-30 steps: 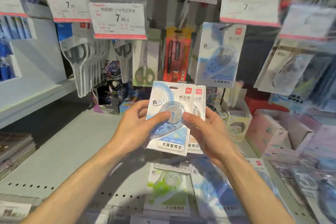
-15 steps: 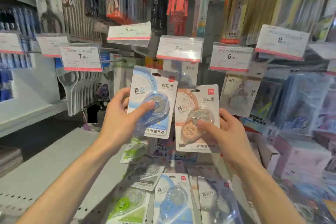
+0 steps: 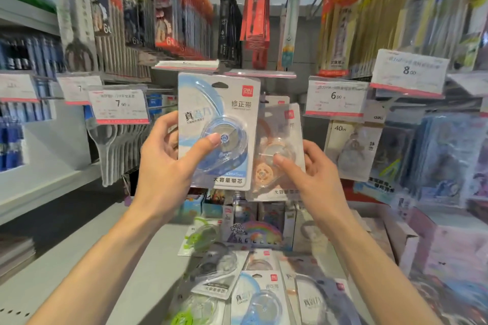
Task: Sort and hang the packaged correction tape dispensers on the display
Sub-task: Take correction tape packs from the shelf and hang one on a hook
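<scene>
With the left hand gripping the blue pack and the right hand the orange pack, the hang hole just above the left thumb needed lining up squarely with a peg.

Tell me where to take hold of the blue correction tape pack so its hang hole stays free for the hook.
Grip the blue correction tape pack low on its left edge, as the left hand does: thumb across the raised blister in front, fingers behind the card. The flat, upright card gives a firm pinch there, and the hang hole at the top stays clear. Coming from the right looks worse, since the orange pack overlaps there.
</scene>
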{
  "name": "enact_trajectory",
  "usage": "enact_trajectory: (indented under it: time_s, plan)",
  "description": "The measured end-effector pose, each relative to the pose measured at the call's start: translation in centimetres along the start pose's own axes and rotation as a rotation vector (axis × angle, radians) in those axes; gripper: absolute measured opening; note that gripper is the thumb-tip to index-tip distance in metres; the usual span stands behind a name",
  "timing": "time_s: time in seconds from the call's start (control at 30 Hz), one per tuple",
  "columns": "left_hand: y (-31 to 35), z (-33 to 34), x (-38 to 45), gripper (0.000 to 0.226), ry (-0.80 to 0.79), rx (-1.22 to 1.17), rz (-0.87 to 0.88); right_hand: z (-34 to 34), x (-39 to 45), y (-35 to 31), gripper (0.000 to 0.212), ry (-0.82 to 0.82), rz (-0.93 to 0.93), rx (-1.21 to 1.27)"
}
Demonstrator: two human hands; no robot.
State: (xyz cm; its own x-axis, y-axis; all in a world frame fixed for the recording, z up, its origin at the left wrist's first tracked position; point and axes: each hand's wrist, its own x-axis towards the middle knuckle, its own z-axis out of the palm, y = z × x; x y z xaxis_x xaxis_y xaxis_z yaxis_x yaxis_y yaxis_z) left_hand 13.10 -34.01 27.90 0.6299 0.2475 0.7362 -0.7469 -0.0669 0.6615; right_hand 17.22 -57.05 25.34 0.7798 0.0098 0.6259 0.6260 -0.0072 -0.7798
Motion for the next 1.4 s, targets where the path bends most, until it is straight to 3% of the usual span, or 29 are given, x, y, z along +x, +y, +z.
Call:
enact_trajectory:
  time_s: [0.43,0.6,0.87,0.97,1.13,1.23,1.4]
  plan:
    - [-1.0,-0.5,1.1,0.057,-0.041,0.035,0.027,2.2,4.0,0.3,0.024,0.154,-0.017,-0.047]
    - [-1.7,-0.5,1.5,0.050,-0.054,0.067,0.030,2.4,5.4,2.1,0.028,0.228,0.086,-0.103]
    - [-2.9,-0.4,1.9,0.046,-0.072,0.121,-0.007,2.8,7.2,4.4,0.062,0.197,0.164,-0.422]
    - [-3.0,-0.4,1.9,0.043,-0.073,0.128,-0.006,2.0,7.1,4.0,0.048,0.171,0.148,-0.477]
    - [-3.8,0.4,1.2,0.045,-0.104,0.109,-0.032,0.8,4.1,2.4,0.027,0.251,0.056,-0.333]
    - [-4.5,1.5,1.1,0.042,-0.122,0.099,-0.065,0.8,2.3,1.5,0.013,0.124,0.044,-0.208]
    - [-5.3,3.6,1.4,0.039,-0.151,0.069,-0.129,1.6,1.1,0.9,0.021,-0.082,0.076,-0.153]
